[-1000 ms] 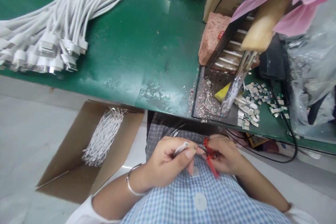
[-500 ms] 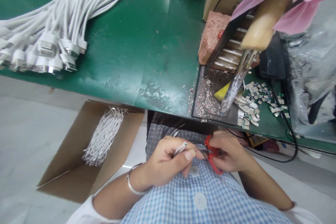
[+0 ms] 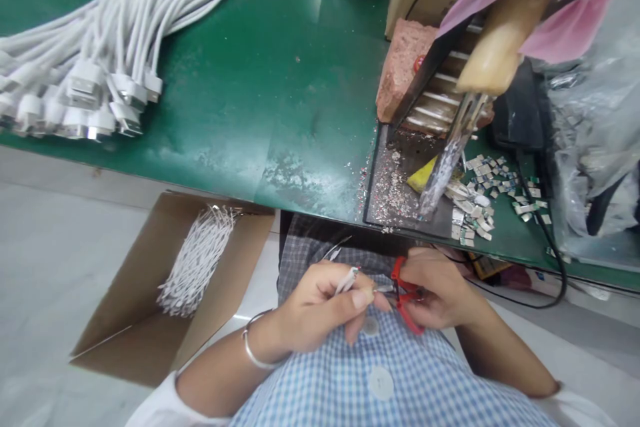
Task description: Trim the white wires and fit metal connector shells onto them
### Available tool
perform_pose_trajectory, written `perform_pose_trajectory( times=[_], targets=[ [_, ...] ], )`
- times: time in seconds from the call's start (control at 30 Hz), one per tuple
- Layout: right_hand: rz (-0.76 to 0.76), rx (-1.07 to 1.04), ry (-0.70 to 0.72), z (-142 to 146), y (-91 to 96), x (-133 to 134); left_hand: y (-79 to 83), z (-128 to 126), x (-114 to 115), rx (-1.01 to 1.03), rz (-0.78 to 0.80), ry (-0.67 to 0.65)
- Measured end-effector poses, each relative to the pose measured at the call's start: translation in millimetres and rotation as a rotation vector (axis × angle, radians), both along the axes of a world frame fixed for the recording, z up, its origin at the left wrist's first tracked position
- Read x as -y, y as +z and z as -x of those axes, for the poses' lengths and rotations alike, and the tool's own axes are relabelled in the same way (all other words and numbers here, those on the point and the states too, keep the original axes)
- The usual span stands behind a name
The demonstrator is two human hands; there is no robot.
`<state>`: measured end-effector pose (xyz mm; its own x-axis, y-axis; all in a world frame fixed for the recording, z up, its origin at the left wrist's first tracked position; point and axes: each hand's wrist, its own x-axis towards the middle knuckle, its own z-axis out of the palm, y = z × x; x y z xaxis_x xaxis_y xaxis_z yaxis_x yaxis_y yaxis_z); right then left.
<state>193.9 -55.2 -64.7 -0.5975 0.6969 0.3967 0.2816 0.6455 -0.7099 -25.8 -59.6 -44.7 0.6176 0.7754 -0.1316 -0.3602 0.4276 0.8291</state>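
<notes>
In front of the checked apron, my left hand is closed, pinching white cables between thumb and fingers. One cut cable end, with a trace of red wire, sticks up over the fingers. Another white cable end points from the fingertips toward the scissors. My right hand grips small red-handled scissors; their blades are mostly hidden near the left fingertips. More thin cable ends show behind the left hand, over the lap.
A carton holding a bundle of thin white cables stands at lower left. USB cables lie on the green table. At right are a brick, a wooden-handled soldering iron, a yellow sponge and small connectors.
A white cable end now shows between my left fingertips and the scissors. The cable end above the left fingers has shifted slightly upward. Both hands stay nearly in place.
</notes>
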Motion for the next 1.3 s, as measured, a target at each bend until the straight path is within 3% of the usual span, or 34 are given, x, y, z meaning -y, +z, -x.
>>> perform_pose_trajectory(
  times=[0.63,1.07,1.3],
  targets=[
    [-0.007,0.017,0.006,-1,-0.7,3,3.4,2,1,-0.048,0.099,-0.043],
    [0.014,-0.023,0.002,3,-7.2,8,4.4,1,0,-0.053,0.065,-0.019],
    [0.048,-0.022,-0.094,11,-12.5,17,1.8,0,4,-0.072,-0.005,0.068]
  ],
)
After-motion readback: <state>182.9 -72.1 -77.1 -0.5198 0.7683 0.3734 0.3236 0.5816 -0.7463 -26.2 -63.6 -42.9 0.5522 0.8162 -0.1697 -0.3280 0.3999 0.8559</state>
